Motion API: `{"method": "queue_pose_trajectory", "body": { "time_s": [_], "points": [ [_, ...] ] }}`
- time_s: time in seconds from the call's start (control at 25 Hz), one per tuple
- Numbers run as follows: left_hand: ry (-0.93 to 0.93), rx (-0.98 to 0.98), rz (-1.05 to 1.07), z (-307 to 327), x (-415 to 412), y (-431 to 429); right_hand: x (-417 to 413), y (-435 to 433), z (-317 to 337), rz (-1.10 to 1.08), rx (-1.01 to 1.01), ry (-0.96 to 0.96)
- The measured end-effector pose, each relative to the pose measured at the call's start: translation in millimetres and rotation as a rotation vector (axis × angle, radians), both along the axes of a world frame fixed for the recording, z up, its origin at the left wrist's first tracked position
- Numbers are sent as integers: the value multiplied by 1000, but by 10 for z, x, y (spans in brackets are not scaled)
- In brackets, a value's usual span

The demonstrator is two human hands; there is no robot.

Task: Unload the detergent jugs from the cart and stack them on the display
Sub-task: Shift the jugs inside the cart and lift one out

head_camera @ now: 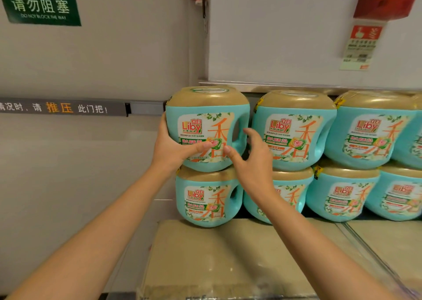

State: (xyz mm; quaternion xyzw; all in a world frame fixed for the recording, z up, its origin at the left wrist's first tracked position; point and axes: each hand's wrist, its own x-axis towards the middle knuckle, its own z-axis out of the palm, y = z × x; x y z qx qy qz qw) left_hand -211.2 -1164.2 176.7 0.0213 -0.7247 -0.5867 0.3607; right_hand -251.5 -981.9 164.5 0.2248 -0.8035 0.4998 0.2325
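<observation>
Left hand (170, 147) fingers hidden behind top-left jug (205, 128); only thumb and palm show. Right hand (253, 160) and its forearm cover most of the label on second-column lower jug (294, 192). Rightmost jugs (415, 135) cut by right edge. Green sign (41, 2) cropped top and left, red box (386, 0) cropped top and right. Notice (360, 48) below it: print too blurred to read. Cardboard box (228, 254) cut at bottom edge.

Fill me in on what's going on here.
A person is stacking teal detergent jugs in two tiers on cardboard boxes. The left grip holds the top-left jug, which sits on a lower jug. The right grip is open, fingers spread beside that jug's handle. More jugs stand to the right. No cart is in view.
</observation>
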Motion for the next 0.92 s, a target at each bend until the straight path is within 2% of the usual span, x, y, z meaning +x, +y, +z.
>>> {"method": "queue_pose_trajectory", "body": {
  "time_s": [0.12,0.4,0.64,0.84,0.92],
  "points": [
    [-26,-16,-18,28,-61,14,18,18,-205,23,15,-55],
    [-66,-2,-16,-39,-113,38,-23,33,-354,9,26,1],
    [-139,-142,97,-59,27,95,46,34,-322,34,26,-25],
    [-130,-134,270,-225,300,255,363,353,-396,-30,-10,-78],
    [-87,-47,191,-389,501,433,554,656,-466,-40,-34,-157]
  ]
}}
